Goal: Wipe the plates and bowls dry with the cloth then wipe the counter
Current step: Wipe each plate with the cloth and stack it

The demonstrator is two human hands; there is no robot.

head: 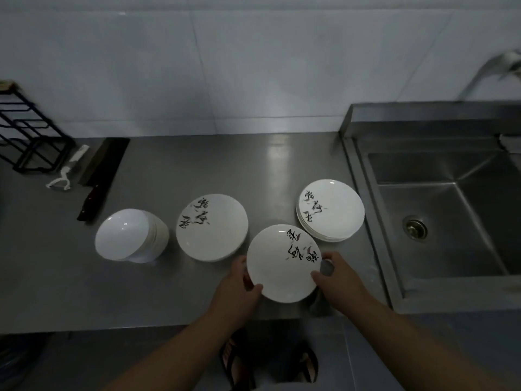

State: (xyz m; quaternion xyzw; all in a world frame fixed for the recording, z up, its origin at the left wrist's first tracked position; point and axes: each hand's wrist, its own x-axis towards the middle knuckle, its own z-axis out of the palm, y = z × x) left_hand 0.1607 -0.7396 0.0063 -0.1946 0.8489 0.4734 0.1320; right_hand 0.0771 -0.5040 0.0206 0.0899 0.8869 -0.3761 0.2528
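I hold a white plate point(279, 266) with black brush writing above the front of the steel counter point(169, 170). My left hand point(239, 289) grips its left rim. My right hand point(335, 277) is at its right rim and holds a grey cloth point(327, 268) against the edge; most of the cloth is hidden under the plate and hand. A stack of like plates point(331, 211) stands beside the sink. Another stack of plates point(212, 227) lies mid-counter. A stack of white bowls point(132, 235) stands to its left.
A sunken steel sink point(451, 221) with a drain and a tap point(490, 69) fills the right side. At the back left lie a cleaver point(101, 176), a white peeler point(67, 170) and a black wire rack point(25, 131). Sandalled feet show below the counter edge.
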